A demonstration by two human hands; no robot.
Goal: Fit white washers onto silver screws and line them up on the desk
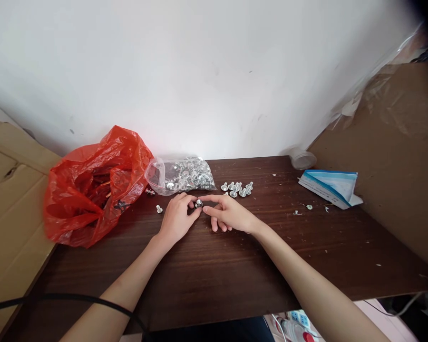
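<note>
Washer-headed bolt [199, 203] is standing near the middle of the tabletop [199, 280], between the two hands which I watch from my distant place. At the left hand [178, 219], the thumb and the index finger are bent around the near and left sides of this bolt; I cannot tell if this grip is really pressing on it. At the right hand [231, 212], the grip is apart: the index finger reaches to the far side of the bolt, the thumb is lower, just beside it. I cannot tell whether they touch the metal.

Just beyond the left hand I see a clear plastic bag [190, 176], full of similar metal pieces. One loose bolt [159, 209] lies to the left of this hand, and a cluster of bolts [237, 189] with wide washers is beyond the right hand. At my left, a red plastic bag [66, 190] stands open, next to a cardboard panel [12, 190]. Far to the right, I find a blue-and-white packet [328, 183] and, behind it, a clear round container [302, 158].
</note>
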